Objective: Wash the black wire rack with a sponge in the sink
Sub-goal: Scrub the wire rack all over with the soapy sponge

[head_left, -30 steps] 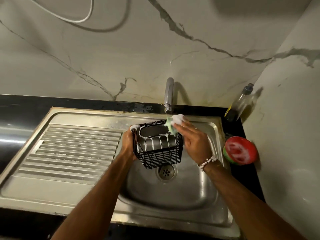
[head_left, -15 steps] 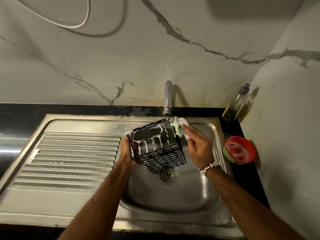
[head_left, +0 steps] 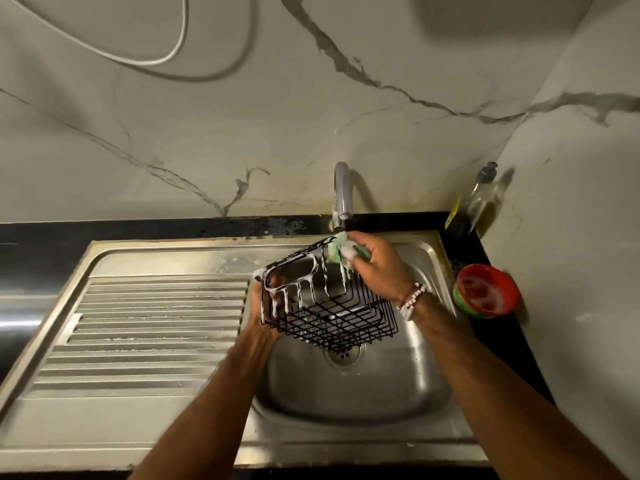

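Left hand (head_left: 265,308) grips the left end of the black wire rack (head_left: 332,310), fingers curled round its sudsy wires. The rack now tilts steeper than a second ago, above the drain (head_left: 343,353). Right hand (head_left: 381,268) fingers pinch the sponge (head_left: 336,250), shifted to the rim beyond the drain. Scrubbing is midway, rinse pending.

The wire rack (head_left: 332,306) hangs over the sink (head_left: 363,393), with the drainboard (head_left: 156,323) to its left and the tap (head_left: 343,192) behind. The bottle (head_left: 474,202) and bowl (head_left: 485,292) sit at the right on the counter (head_left: 41,251).
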